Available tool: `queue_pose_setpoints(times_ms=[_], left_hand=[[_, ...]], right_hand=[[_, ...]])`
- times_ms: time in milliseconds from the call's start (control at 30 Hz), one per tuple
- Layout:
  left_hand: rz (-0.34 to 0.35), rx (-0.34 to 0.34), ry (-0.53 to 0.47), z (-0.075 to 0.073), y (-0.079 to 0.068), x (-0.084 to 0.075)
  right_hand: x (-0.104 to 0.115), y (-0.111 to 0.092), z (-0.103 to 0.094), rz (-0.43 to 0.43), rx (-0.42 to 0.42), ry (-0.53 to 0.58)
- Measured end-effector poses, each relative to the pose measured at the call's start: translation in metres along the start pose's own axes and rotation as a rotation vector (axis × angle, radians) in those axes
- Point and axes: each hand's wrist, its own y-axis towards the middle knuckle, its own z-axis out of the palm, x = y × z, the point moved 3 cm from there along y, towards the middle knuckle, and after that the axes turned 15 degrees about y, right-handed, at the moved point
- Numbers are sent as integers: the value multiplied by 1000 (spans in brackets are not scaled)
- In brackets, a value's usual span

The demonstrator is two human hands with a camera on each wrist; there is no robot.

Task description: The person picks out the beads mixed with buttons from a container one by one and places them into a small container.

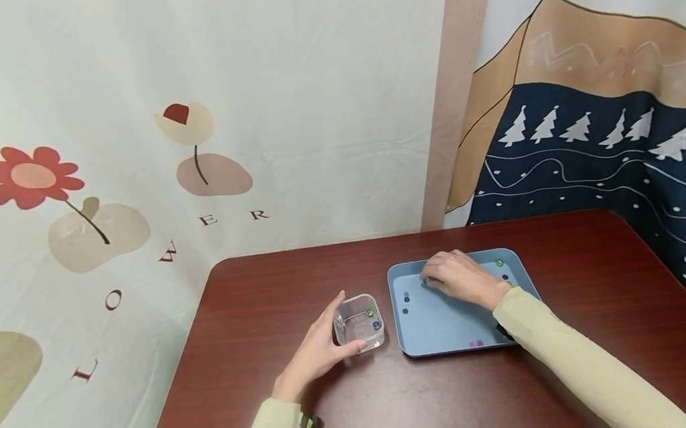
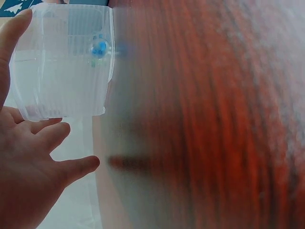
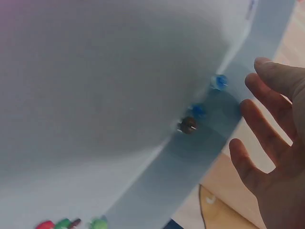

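My left hand (image 1: 317, 350) grips a clear plastic box (image 1: 361, 347), its thumb on the near side and fingers on the far side. Inside lie a green bead (image 1: 370, 312) and a blue bead (image 1: 376, 325). In the left wrist view, the hand (image 2: 38, 157) is at the box (image 2: 62, 62). My right hand (image 1: 459, 277) reaches down over the blue tray (image 1: 449, 336), fingertips near a teal bead (image 1: 425, 281). The right wrist view shows the hand's (image 3: 276, 124) fingers apart, nothing visible between them, beside a light-blue bead (image 3: 219, 82) and a brown bead (image 3: 188, 125).
More small beads lie in the tray: blue ones (image 1: 407, 298) at the left, a green one (image 1: 500, 263) at the far right, purple ones (image 1: 479, 343) along the near edge. The tray stands on a red-brown table (image 1: 252, 295), with a printed curtain (image 1: 322, 108) behind it.
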Motion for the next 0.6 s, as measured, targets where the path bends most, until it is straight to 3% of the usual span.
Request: queue_pose_setpoints(times_ms=[233, 600], left_hand=[[-2, 0, 4, 0, 0, 0], [-5, 7, 25, 0, -1, 0]], right_hand=[[12, -1, -19, -65, -72, 18], [36, -5, -40, -44, -113, 23]])
